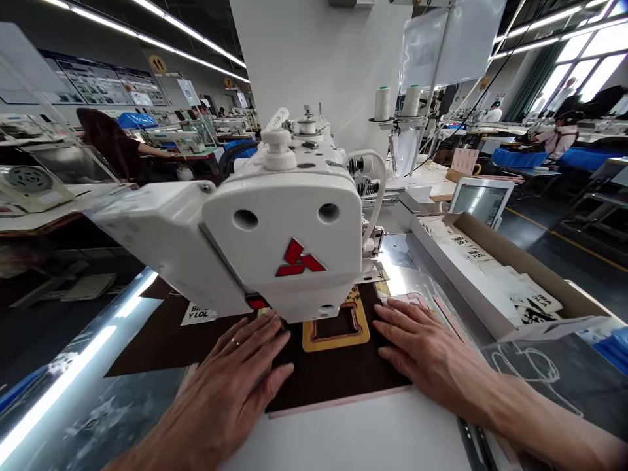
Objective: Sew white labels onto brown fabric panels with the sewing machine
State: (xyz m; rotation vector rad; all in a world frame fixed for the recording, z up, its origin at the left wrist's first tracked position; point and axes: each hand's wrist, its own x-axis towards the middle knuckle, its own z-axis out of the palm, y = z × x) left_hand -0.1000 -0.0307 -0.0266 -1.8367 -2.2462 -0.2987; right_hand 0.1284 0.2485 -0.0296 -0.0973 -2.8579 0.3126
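A white sewing machine head (pixel 289 222) with a red three-diamond logo fills the middle of the view. Under it lies a dark brown fabric piece (pixel 324 376) on the machine table, with a yellow rectangular frame template (pixel 336 333) on top. My left hand (pixel 240 373) lies flat on the fabric left of the template, fingers spread. My right hand (pixel 422 343) lies flat on the fabric's right edge, fingers stretched toward the template. Neither hand holds anything. The needle area is hidden behind the machine head.
A cardboard tray (pixel 540 275) of white printed labels stands at the right, with a small screen (pixel 481 199) behind it. One white label (pixel 196 314) lies on the fabric at the left. Thread cones (pixel 383 103) stand behind. Other people sit at distant workstations.
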